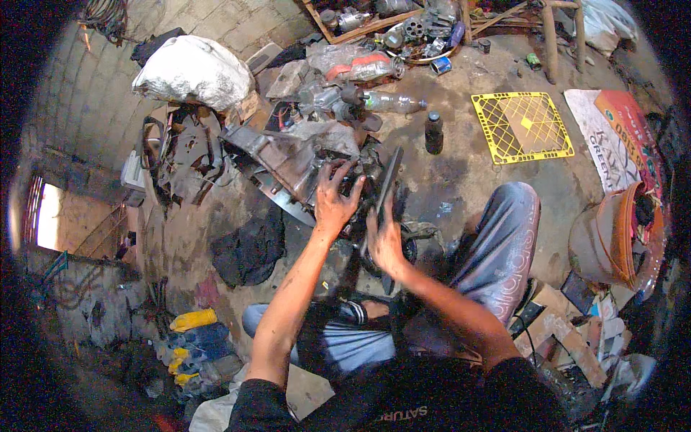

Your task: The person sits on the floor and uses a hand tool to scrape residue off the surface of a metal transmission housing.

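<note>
A large grey metal casting [268,153], shaped like a gearbox housing, lies on the floor in front of me. My left hand [335,198] is over its near right side, fingers spread and bent, with the fingertips at the dark, greasy parts there. Whether they press on the metal cannot be made out. Just to the right, my right hand [385,241] grips a long, flat dark bar [391,175], which slants up and away from me. Its fingers lie along the bar. Dark round parts [409,248] sit beside and beneath this hand, partly hidden by it.
A dark bottle [434,133] stands beyond my right hand, near a yellow plastic grid [523,127]. Clear plastic bottles [394,102] and metal parts lie behind the casting. Black cloth [250,247] is at the left. A brown bucket [603,234] stands at the right, beyond my bent knee.
</note>
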The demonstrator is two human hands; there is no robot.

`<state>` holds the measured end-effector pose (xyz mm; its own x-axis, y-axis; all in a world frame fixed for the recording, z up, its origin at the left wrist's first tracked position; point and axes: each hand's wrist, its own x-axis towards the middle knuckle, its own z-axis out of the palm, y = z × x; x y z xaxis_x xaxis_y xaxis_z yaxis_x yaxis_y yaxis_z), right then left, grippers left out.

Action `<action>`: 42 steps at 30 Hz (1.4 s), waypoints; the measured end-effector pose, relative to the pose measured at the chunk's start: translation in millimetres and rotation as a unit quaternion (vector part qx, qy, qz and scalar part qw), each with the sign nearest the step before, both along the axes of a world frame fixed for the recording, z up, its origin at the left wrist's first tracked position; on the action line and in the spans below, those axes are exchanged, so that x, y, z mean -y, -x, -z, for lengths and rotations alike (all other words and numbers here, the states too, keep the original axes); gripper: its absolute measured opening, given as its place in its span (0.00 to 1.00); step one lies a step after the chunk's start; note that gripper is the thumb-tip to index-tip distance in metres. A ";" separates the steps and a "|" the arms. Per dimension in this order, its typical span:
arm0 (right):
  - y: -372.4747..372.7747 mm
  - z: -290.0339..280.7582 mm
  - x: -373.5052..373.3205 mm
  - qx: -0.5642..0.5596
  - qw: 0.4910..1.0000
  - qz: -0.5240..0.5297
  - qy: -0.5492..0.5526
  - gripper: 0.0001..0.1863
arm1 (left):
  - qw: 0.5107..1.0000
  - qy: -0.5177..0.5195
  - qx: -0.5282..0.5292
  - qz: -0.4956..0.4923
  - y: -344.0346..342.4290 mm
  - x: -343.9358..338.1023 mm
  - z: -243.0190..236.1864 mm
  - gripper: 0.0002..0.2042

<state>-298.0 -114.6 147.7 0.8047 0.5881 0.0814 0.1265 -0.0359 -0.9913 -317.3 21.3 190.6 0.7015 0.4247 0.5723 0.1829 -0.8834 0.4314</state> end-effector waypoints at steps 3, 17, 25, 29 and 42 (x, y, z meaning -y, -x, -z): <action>29.3 23.4 18.4 0.070 0.995 -0.025 -0.061 0.39 | 0.999 -0.035 0.025 0.019 -3.8 -3.6 -4.7 0.16; -6.1 5.3 -7.0 0.043 0.999 0.006 0.022 0.35 | 0.992 0.018 0.073 -0.097 -4.1 22.5 13.0 0.12; -15.4 7.5 -19.6 0.030 0.995 0.013 0.089 0.33 | 0.992 0.041 0.053 -0.109 1.3 24.8 10.2 0.13; 7.0 25.1 6.5 0.144 0.989 0.014 0.004 0.33 | 0.990 0.094 0.064 -0.082 -0.3 27.2 10.0 0.13; -3.0 4.0 -1.3 0.014 0.996 -0.018 0.088 0.23 | 0.989 0.062 0.065 -0.116 1.4 23.3 22.6 0.14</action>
<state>-295.0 -113.2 143.7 0.7820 0.6233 -0.0028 0.1593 -0.2042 -0.9659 -318.7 -2.0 167.9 0.5007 0.6376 0.5855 0.3099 -0.7636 0.5664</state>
